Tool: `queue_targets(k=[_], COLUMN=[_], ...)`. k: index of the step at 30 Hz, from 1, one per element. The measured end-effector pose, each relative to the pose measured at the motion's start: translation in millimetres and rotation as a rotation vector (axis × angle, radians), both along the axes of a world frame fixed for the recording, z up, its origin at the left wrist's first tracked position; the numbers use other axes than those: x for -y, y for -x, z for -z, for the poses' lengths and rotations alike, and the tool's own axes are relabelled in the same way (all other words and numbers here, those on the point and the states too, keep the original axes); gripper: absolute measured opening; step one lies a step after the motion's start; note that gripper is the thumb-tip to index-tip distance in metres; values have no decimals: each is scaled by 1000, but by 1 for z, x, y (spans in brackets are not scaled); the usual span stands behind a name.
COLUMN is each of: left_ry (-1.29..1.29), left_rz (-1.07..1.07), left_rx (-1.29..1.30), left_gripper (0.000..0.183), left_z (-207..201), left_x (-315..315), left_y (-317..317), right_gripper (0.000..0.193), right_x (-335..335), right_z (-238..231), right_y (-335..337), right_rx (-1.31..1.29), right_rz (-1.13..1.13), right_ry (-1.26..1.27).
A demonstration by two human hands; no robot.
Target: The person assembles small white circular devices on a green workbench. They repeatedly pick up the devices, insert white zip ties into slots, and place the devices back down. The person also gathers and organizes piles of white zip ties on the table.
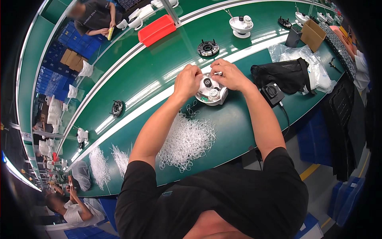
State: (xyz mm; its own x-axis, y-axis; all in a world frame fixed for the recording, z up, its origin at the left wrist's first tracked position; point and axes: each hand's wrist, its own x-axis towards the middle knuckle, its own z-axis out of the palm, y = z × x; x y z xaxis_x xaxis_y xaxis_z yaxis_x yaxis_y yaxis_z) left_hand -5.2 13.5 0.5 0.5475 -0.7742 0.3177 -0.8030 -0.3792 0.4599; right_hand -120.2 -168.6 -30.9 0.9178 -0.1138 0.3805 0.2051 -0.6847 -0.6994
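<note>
On the green bench in front of me sits a white round camera unit [212,100] with a black lens and a clear round part in its bowl. My left hand [188,83] is closed, its fingers pinched at the unit's far left rim. Over the far right side, my right hand [230,76] is closed in a pinch with a small whitish piece between the fingers, too small to name. The fingers partly cover the far rim. Just nearer to me lies a large heap of white looped cords [187,139], with a few loops reaching toward the unit.
Beyond a pale rail, a black ring-shaped base [208,48], another white camera unit [241,26] and a red bin [157,30] stand on green surface. To the right lie a black mesh bag [280,75], clear plastic bags [322,79] and a small black fan-like box [272,94]. Other people work at left.
</note>
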Motion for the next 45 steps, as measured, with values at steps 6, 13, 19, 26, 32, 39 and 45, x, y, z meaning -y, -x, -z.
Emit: queue_targets(k=[6, 13, 19, 26, 32, 39, 45], left_ry=[-52, -63, 462, 750, 36, -385, -480], left_rz=[-5, 41, -316, -593, -301, 32, -98], left_rx=[-308, -997, -1126, -1120, -712, -227, -201], left_gripper=[25, 28, 28, 36, 33, 19, 24], left_z=[3, 9, 8, 49, 7, 16, 22], left_x=[-13, -32, -28, -49, -62, -64, -58], left_y=[-8, -24, -77, -153, -64, 11, 18], right_gripper=[24, 30, 23, 22, 22, 24, 23], right_x=[7, 20, 4, 5, 14, 11, 9], right_z=[15, 63, 62, 58, 70, 65, 62], right_y=[-11, -30, -28, -32, -32, -30, -33], right_rx=[103, 78, 23, -6, 4, -17, -37], right_rz=[1, 382, 348, 314, 312, 319, 298], right_ry=[-697, -733, -368, -381, -387, -342, -367])
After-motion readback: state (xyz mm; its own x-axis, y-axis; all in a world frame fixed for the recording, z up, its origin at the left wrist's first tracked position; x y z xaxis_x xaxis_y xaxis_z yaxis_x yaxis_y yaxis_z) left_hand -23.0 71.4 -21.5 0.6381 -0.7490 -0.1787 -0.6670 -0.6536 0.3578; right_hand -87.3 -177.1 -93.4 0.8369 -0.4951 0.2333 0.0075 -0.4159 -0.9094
